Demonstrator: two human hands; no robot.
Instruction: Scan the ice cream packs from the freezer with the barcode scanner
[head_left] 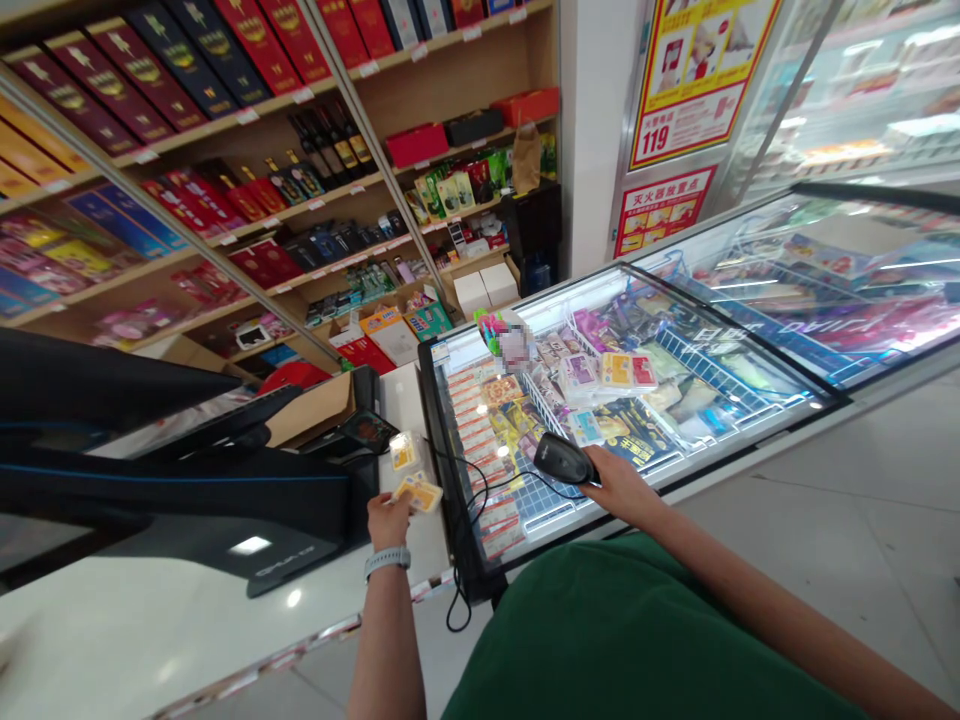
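My left hand (pixel 389 518), with a grey band on its wrist, is closed on the near edge of a flat yellow-labelled pack (pixel 418 493) over the white counter. Just beyond it on the counter lies a similar yellow pack (pixel 403 451). My right hand (pixel 616 484) grips a black handheld barcode scanner (pixel 562 460) above the freezer's glass top, its head pointing left. A black cable (pixel 487 482) is looped over the glass. On top of the freezer, beyond the scanner, are more flat packs: a purple one (pixel 580 372), a yellow one (pixel 616 369), a red one (pixel 643 371) and a blue one (pixel 586 427).
A glass-topped chest freezer (pixel 450 480) with wire baskets inside stretches to the right. A black checkout terminal (pixel 300 510) stands on the white counter (pixel 187 620) at left. An open cardboard box (pixel 315 410) sits behind it. Shelves (pixel 330 270) of boxed goods and bottles line the back.
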